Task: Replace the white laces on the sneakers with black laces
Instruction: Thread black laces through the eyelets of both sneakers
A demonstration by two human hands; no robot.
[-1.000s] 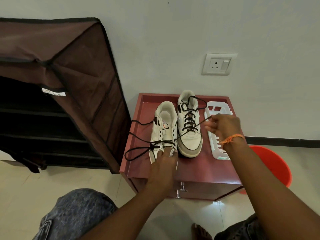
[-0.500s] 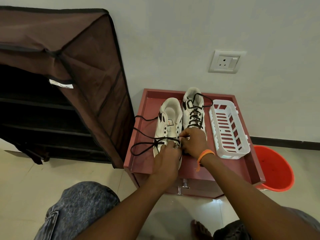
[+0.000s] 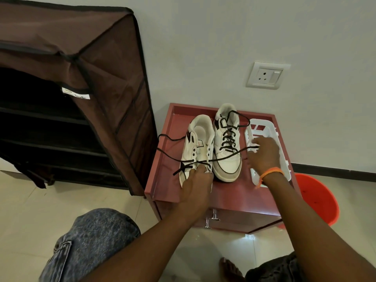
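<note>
Two white sneakers stand side by side on a red cabinet top (image 3: pixel 240 192). The right sneaker (image 3: pixel 226 151) is fully laced in black. The left sneaker (image 3: pixel 198 143) has a black lace (image 3: pixel 225 157) threaded only through its lowest eyelets. My left hand (image 3: pixel 198 183) presses down on the left sneaker's toe. My right hand (image 3: pixel 264 154) pinches one end of that lace and holds it taut out to the right, across the right sneaker's toe. The lace's other end (image 3: pixel 168 154) trails loose over the cabinet's left edge.
A white plastic basket (image 3: pixel 284 159) lies on the cabinet right of the shoes, under my right hand. A brown fabric shoe rack (image 3: pixel 81 82) stands to the left. An orange bucket (image 3: pixel 317 198) sits on the floor at right. A wall socket (image 3: pixel 266 75) is above.
My right hand has pulled the lace end from the left sneaker's eyelets out to the right, drawing it taut. The left hand stays on the toe.
</note>
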